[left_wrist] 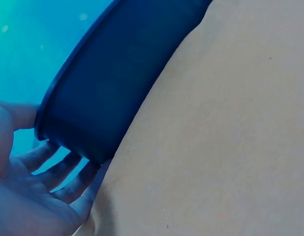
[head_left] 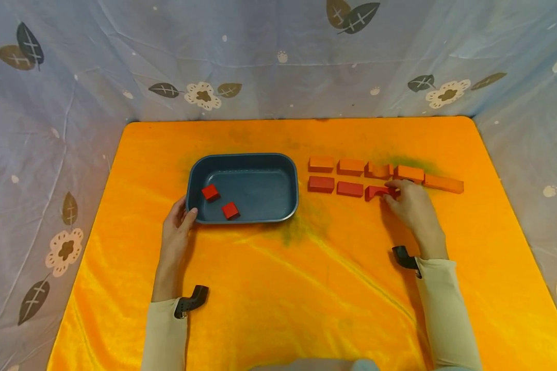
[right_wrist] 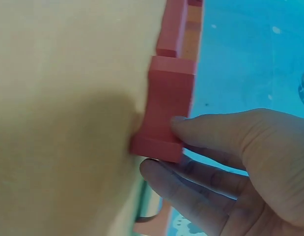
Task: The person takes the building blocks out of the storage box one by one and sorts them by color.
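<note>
My left hand [head_left: 175, 226] grips a dark blue-grey tray [head_left: 246, 222] by its front left corner. The thumb lies over the rim, and the fingers are against the outer wall in the left wrist view. Two red cubes [head_left: 210, 193] lie inside the tray, at its left. At the right, my right hand [head_left: 410, 203] pinches a red block with a curved cut-out [head_left: 375, 192], standing at the end of a row of red blocks. The right wrist view has the thumb on the face of this block [right_wrist: 169, 98], fingers partly hidden behind it.
Two more red blocks [head_left: 350, 189] continue the row leftward. Behind them runs a row of several orange blocks [head_left: 321, 164], ending in a long orange plank [head_left: 444, 183]. A yellow-orange cloth [head_left: 278, 288] covers the table; patterned curtains [head_left: 278, 62] hang around it.
</note>
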Motion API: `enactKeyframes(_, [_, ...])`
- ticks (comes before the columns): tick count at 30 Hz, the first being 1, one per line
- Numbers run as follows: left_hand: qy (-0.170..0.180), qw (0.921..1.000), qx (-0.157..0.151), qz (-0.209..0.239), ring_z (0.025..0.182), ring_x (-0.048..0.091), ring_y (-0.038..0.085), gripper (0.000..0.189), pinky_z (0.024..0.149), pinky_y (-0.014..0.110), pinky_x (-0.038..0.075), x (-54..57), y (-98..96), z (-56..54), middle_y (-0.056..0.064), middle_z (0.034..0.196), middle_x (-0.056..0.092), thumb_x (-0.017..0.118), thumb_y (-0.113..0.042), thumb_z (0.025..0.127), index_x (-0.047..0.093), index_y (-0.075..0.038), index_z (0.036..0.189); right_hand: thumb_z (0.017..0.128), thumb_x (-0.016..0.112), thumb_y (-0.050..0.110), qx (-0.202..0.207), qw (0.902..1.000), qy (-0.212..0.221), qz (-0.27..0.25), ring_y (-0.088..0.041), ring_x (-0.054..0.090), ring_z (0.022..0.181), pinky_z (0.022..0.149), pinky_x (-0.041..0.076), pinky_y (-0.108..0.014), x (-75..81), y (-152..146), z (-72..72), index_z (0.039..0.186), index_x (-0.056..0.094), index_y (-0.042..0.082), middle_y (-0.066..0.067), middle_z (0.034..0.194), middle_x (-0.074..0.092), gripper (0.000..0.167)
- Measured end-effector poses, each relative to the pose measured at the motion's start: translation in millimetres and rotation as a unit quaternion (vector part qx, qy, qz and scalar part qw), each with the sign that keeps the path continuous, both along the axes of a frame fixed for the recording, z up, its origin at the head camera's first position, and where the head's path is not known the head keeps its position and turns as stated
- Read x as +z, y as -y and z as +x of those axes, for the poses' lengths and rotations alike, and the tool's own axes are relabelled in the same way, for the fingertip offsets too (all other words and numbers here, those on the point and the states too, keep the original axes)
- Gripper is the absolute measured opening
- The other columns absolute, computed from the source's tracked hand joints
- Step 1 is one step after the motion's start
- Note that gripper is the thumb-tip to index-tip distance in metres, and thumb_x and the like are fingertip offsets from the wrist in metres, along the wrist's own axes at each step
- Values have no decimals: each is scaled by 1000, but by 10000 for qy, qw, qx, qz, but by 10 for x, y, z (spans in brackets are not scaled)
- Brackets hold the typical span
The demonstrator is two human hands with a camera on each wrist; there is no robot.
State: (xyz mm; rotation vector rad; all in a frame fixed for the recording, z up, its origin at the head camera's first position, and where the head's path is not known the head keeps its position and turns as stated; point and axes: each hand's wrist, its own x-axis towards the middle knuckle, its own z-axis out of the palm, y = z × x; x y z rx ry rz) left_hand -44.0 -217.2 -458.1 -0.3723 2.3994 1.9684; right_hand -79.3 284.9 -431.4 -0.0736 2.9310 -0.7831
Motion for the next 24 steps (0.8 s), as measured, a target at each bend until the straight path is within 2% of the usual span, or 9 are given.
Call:
enactKeyframes(3, [3, 10000, -6, 36, 137, 37, 19, 50, 112, 21, 32, -3, -1, 2, 4, 152, 40, 52, -18, 102, 39, -11, 151, 93, 64, 6, -19, 9996, -277, 52, -43, 61, 94, 79, 52, -57, 73, 9, 21, 123, 60, -10, -30, 113, 62, 34])
enactKeyframes(7, [-11, 10000, -1, 61, 137, 37, 19, 50, 112, 20, 32, -8, 4, 1, 4, 151, 40, 52, -18, 102, 39, -11, 150, 91, 67, 5, 111, 9944, -1032, 219, -39, 64, 80, 65, 52, -53, 206, 94, 24, 117, 65, -7, -27, 104, 67, 29])
enactKeyframes(9, [-31, 10000, 5, 43, 137, 37, 19, 50, 112, 21, 31, -9, 6, -1, 5, 151, 41, 52, -18, 102, 39, -10, 150, 91, 68, 5, 244, 9924, -1199, 98, -37, 64, 77, 62, 52, -50, 279, 187, 11, 116, 66, -5, -25, 104, 67, 28])
enactKeyframes(12, [-61, 10000, 26, 23, 137, 37, 19, 50, 114, 22, 30, -7, 20, 1, 5, 151, 41, 53, -18, 102, 40, -10, 150, 91, 68, 6, 511, 9911, -1205, -241, -33, 64, 76, 61, 53, -46, 351, 402, -38, 118, 67, -2, -23, 108, 67, 28])
enactKeyframes(17, [-41, 10000, 57, 20, 136, 37, 18, 51, 114, 23, 30, -8, 32, -1, 5, 150, 42, 54, -19, 102, 40, -10, 150, 92, 69, 10, 1034, 9854, -1148, -710, -29, 65, 80, 68, 56, -43, 423, 869, -124, 119, 68, 1, -18, 112, 67, 28])
enactKeyframes(21, [-52, 10000, 59, 19, 133, 39, 17, 50, 112, 21, 31, -22, 32, -12, 6, 149, 43, 54, -19, 102, 41, -9, 149, 91, 71, 13, 1642, 9752, -1068, -1032, -24, 65, 87, 75, 57, -41, 439, 1300, -171, 118, 68, 3, -13, 114, 67, 30])
enactKeyframes(24, [-121, 9999, 35, 65, 132, 40, 18, 50, 111, 19, 33, -31, 26, -23, 8, 148, 44, 53, -18, 102, 41, -7, 149, 91, 71, 14, 2168, 9640, -832, -1293, -21, 65, 92, 79, 57, -38, 401, 1615, -199, 119, 68, 5, -10, 114, 67, 30])
